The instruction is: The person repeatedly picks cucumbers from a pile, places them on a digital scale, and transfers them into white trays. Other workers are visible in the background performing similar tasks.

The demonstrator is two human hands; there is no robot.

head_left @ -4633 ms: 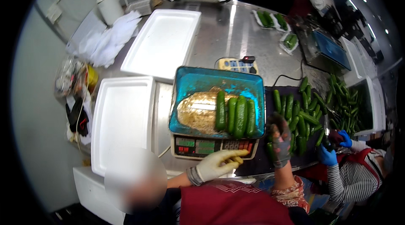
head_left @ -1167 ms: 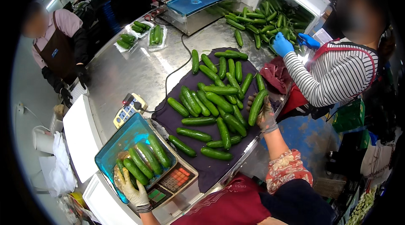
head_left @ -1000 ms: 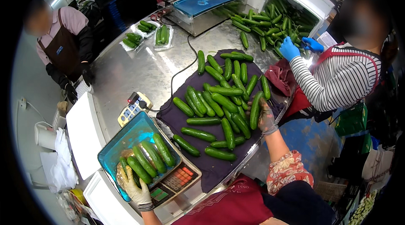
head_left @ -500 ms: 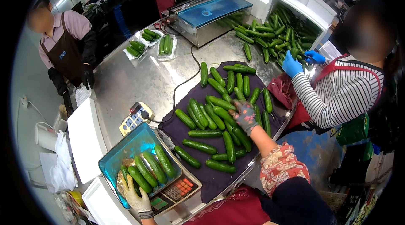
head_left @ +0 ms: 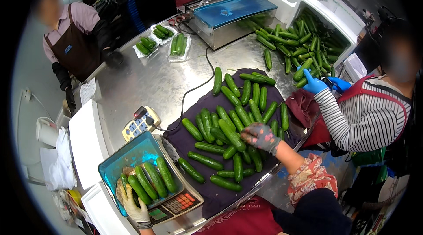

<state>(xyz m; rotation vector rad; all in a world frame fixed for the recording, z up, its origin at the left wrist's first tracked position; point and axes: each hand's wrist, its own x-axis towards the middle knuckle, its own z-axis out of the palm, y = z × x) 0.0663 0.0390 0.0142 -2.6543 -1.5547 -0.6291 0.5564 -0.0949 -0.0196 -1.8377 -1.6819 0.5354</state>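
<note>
My left hand (head_left: 135, 205), in a pale glove, rests in the blue tray (head_left: 110, 160) of a weighing scale (head_left: 175, 202), its extended fingers against the left end of a row of several cucumbers (head_left: 154, 182). A gold-coloured surface shows under them. My right hand (head_left: 261, 139), in a dark patterned glove, is over the scattered cucumbers (head_left: 208, 161) on a purple cloth (head_left: 176, 140). Its spread, slightly bent fingers touch or hover at the end of a cucumber (head_left: 229, 132); contact is hard to tell.
A co-worker's blue-gloved hand (head_left: 313, 84) holds cucumbers beside a tipped foam box (head_left: 354, 32) spilling more. Another person (head_left: 70, 47) stands across the steel table (head_left: 128, 76). Packed cucumbers (head_left: 178, 44), a metal machine (head_left: 224, 34), a cabled power strip (head_left: 137, 127) and white foam trays (head_left: 86, 142) surround me.
The view has swung right since the oldest frame. My right hand let go of the cucumber held about a second ago and moved left over the pile. My left hand stays on the tray.
</note>
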